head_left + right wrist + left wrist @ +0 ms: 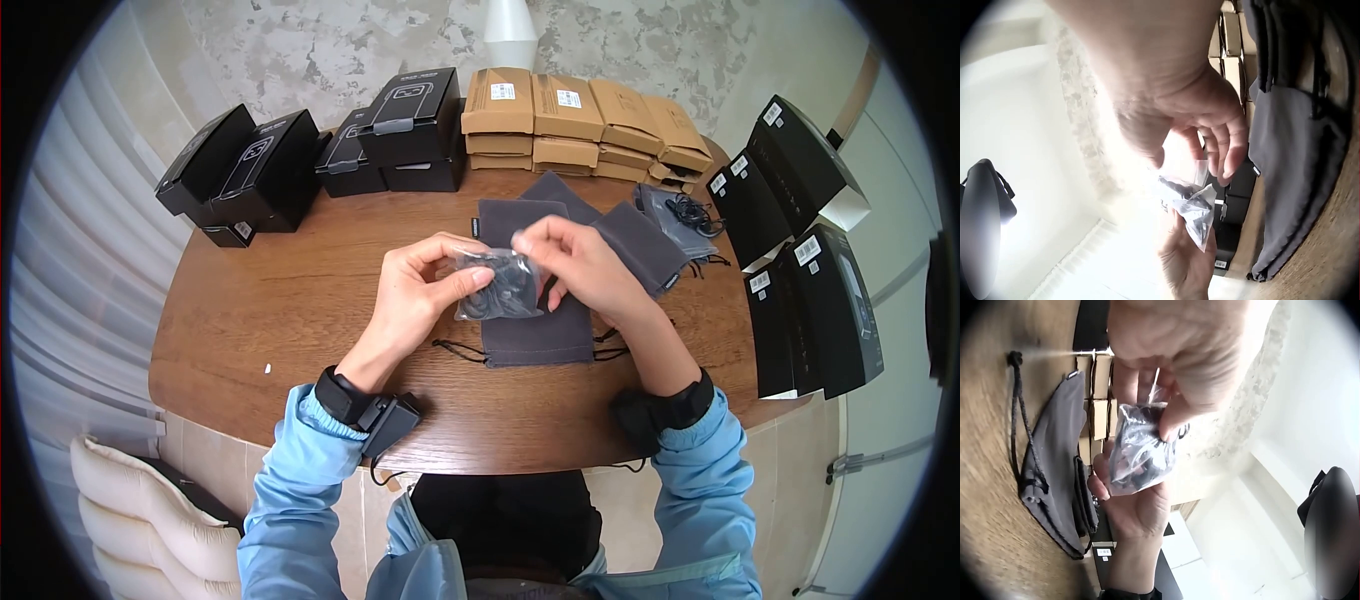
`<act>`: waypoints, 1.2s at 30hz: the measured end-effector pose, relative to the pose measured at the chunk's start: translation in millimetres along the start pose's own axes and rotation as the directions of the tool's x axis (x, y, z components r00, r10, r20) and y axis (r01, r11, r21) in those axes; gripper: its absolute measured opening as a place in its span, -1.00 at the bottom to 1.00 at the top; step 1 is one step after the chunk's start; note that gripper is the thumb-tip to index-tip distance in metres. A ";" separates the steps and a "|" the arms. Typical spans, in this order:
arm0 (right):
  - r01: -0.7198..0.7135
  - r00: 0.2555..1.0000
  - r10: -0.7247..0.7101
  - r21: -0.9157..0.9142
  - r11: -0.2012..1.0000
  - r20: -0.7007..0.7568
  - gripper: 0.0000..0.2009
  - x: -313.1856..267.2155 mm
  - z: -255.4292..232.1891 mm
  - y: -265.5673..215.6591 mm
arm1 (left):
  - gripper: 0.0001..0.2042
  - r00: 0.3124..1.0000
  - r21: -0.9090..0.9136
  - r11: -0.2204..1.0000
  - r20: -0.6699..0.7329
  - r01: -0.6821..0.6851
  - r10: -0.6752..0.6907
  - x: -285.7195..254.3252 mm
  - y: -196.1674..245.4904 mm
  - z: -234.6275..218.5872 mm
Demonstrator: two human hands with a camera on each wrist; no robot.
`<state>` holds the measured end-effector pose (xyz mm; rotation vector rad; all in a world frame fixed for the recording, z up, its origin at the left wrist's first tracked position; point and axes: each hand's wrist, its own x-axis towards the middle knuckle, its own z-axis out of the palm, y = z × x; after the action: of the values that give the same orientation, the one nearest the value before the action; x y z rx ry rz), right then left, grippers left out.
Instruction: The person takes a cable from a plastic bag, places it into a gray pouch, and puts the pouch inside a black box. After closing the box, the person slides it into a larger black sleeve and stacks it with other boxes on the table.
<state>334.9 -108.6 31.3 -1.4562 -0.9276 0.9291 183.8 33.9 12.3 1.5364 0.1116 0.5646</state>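
Note:
A small clear plastic bag [498,290] with dark coiled cable inside is held up over the table. My left hand [412,285] pinches it from the left, thumb across its front and fingers behind. At the bag's right upper edge is my right hand [585,265], its thumb and fingers apart beside the bag's loose flap in the right wrist view. Beneath the hands lies a dark grey drawstring pouch [540,342] with black cords. More grey pouches [640,245] overlap behind it, to the right.
Black boxes [415,115] stack at the back left, with brown cardboard boxes [568,105] beside them. More black boxes [815,310] line the right side. A bagged black cable [690,215] lies at the back right. A white scrap [267,369] is on the wooden table [300,330].

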 end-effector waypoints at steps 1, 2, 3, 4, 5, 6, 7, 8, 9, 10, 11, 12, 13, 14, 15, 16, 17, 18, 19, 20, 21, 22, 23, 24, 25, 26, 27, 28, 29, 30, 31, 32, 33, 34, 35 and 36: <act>0.075 0.994 -0.073 0.030 0.997 -0.081 -0.68 -1.4 3.1 -3.7 | -0.81 1.000 0.000 1.000 -0.001 -0.001 0.001 -0.1 -1.3 -1.0; 0.063 0.997 -0.067 0.135 0.989 0.027 -0.67 -0.5 -1.5 -3.9 | -0.82 0.996 -0.027 0.999 -0.071 0.044 -0.046 0.2 -3.6 -2.2; 0.064 0.997 -0.068 0.134 0.989 0.027 -0.67 -1.9 0.7 -3.3 | -0.83 0.986 -0.059 0.995 -0.139 0.087 -0.094 0.6 -5.9 -2.9; 0.133 0.990 -0.134 0.021 0.991 0.033 -0.71 -4.8 4.8 -2.1 | -0.81 0.989 -0.091 0.995 -0.138 0.046 -0.059 0.9 -7.8 -1.9; 0.201 0.979 -0.198 -0.091 0.975 0.046 -0.73 -6.1 6.8 -1.7 | -0.81 0.989 -0.091 0.995 -0.138 0.045 -0.057 0.5 -7.5 -0.7; 0.210 0.976 -0.210 -0.002 0.978 0.052 -0.75 -2.5 4.1 2.8 | -0.77 0.986 -0.157 0.986 -0.146 0.058 -0.081 -0.2 -6.6 0.4; 0.210 0.977 -0.210 -0.002 0.978 0.049 -0.75 -1.5 -1.8 2.9 | -0.74 0.983 -0.224 0.972 -0.152 0.071 -0.106 -0.8 -5.8 1.2; 0.234 0.972 -0.234 0.031 0.972 -0.012 -0.77 -1.1 -9.2 1.1 | -0.74 0.983 -0.225 0.972 -0.149 0.073 -0.108 -0.6 -4.6 1.5; 0.259 0.964 -0.255 0.060 0.964 -0.072 -0.78 -1.2 -16.0 -2.3 | -0.72 0.988 -0.200 0.974 -0.085 0.111 -0.130 0.6 -3.1 1.5; 0.299 0.948 -0.277 0.138 0.944 -0.153 -0.83 -3.7 -22.3 -7.8 | -0.70 0.988 -0.174 0.974 -0.024 0.146 -0.153 1.3 -2.5 1.6; 0.330 0.932 -0.281 0.216 0.919 -0.228 -0.87 -7.2 -26.9 -15.0 | -0.64 0.991 -0.013 0.995 0.093 0.094 -0.092 -2.4 -4.2 3.1; 0.368 0.920 -0.311 0.253 0.895 -0.239 -0.86 -7.7 -35.7 -15.5 | -0.62 0.964 0.219 0.975 0.251 0.033 -0.089 -5.1 2.3 7.6; 0.406 0.906 -0.340 0.290 0.867 -0.252 -0.86 -8.3 -41.6 -16.7 | -0.60 0.909 0.428 0.901 0.398 -0.066 -0.123 -7.1 8.8 13.3; 0.420 0.900 -0.351 0.304 0.855 -0.258 -0.86 -9.6 -43.9 -16.8 | -0.58 0.878 0.537 0.805 0.476 -0.253 -0.042 -9.6 5.5 18.1; 0.419 0.901 -0.349 0.303 0.856 -0.259 -0.86 -10.9 -43.2 -19.0 | -0.56 0.828 0.611 0.666 0.561 -0.428 0.018 -11.8 1.0 22.4; 0.409 0.907 -0.354 0.273 0.871 -0.230 -0.86 -12.0 -41.4 -21.0 | -0.67 0.821 0.635 0.627 0.571 -0.452 0.013 -12.8 -2.5 24.7; 0.400 0.912 -0.358 0.242 0.884 -0.201 -0.85 -12.6 -39.8 -21.4 | -0.67 0.821 0.635 0.628 0.571 -0.451 0.012 -11.9 -6.3 23.1; 0.356 0.930 -0.325 0.200 0.913 -0.173 -0.84 -12.8 -38.6 -20.3 | -0.74 0.833 0.615 0.671 0.553 -0.414 0.007 -9.9 -9.3 20.4; 0.356 0.930 -0.325 0.200 0.913 -0.173 -0.84 -14.1 -35.3 -20.7 | -0.80 0.845 0.593 0.712 0.534 -0.376 0.001 -8.2 -10.2 19.0; 0.383 0.923 -0.371 0.142 0.913 -0.103 -0.82 -16.3 -30.3 -21.9 | -0.90 0.885 0.571 0.774 0.464 -0.273 -0.030 -8.3 -8.9 18.7; 0.411 0.912 -0.410 0.084 0.908 -0.027 -0.79 -17.8 -25.6 -22.6 | -0.90 0.886 0.570 0.775 0.462 -0.273 -0.028 -7.8 -6.0 19.0; 0.450 0.889 -0.457 0.139 0.882 0.022 -0.74 -17.2 -22.2 -20.4 | -0.90 0.928 0.560 0.823 0.349 -0.099 -0.126 -7.3 -3.3 18.9; 0.427 0.903 -0.426 -0.006 0.904 0.065 -0.74 -18.6 -23.8 -19.2 | -0.90 0.944 0.525 0.848 0.237 0.075 -0.231 -6.9 -1.6 18.0; 0.448 0.894 -0.441 -0.159 0.880 0.075 -0.74 -22.0 -21.2 -23.3 | -0.90 0.947 0.454 0.880 0.201 0.136 -0.250 -3.9 -9.1 14.7; 0.461 0.885 -0.457 -0.306 0.833 0.089 -0.75 -25.1 -17.8 -27.5 | -0.90 0.950 0.453 0.881 0.195 0.132 -0.243 -3.4 -13.6 11.6; 0.498 0.862 -0.501 -0.309 0.810 0.076 -0.76 -24.1 -13.0 -27.1 | -0.89 0.974 0.331 0.941 0.180 0.072 -0.138 -2.5 -16.4 8.9; 0.503 0.860 -0.504 -0.311 0.807 0.082 -0.76 -22.1 -10.3 -26.1 | -0.86 0.988 0.205 0.979 0.153 0.002 -0.034 -0.9 -12.7 8.4; 0.550 0.828 -0.549 -0.347 0.760 0.112 -0.76 -20.2 -8.3 -24.8 | -0.83 0.986 0.248 0.968 0.156 0.023 -0.064 0.0 -4.4 6.8; 0.595 0.794 -0.590 -0.380 0.709 0.143 -0.77 -19.6 -7.0 -24.4 | -0.83 0.986 0.248 0.969 0.153 0.020 -0.059 1.3 -4.2 4.2; 0.493 0.857 -0.497 -0.509 0.706 0.140 -0.79 -25.4 -4.9 -34.2 | -0.83 0.986 0.163 0.982 0.119 0.097 -0.118 2.6 -5.6 1.5; 0.495 0.855 -0.498 -0.510 0.703 0.144 -0.79 -23.9 -5.7 -31.0 | -0.84 0.980 0.073 0.982 0.092 0.172 -0.178 3.7 -7.0 -1.7; 0.517 0.834 -0.528 -0.561 0.646 0.161 -0.79 -20.6 -7.5 -24.8 | -0.86 0.981 0.102 0.981 0.084 0.164 -0.173 4.4 -8.1 -6.2; 0.536 0.812 -0.556 -0.608 0.586 0.180 -0.79 -19.2 -8.7 -21.5 | -0.86 0.982 0.101 0.982 0.082 0.161 -0.170 4.5 -7.9 -6.7; 0.538 0.810 -0.557 -0.609 0.583 0.183 -0.79 -20.1 -9.0 -22.0 | -0.88 0.987 0.087 0.985 0.054 0.146 -0.151 4.7 -7.5 -7.1; 0.522 0.813 -0.549 -0.661 0.539 0.195 -0.80 -21.0 -9.2 -22.5 | -0.89 0.991 0.074 0.989 0.025 0.129 -0.131 5.0 -7.0 -7.4; 0.505 0.816 -0.540 -0.709 0.492 0.206 -0.81 -21.9 -9.1 -22.8 | -0.89 0.992 0.073 0.989 0.023 0.126 -0.128 4.7 -2.0 -5.9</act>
<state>333.9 -130.6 55.7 -1.6678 -1.7342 -0.0009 186.0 41.3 11.3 1.5934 0.2092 0.4425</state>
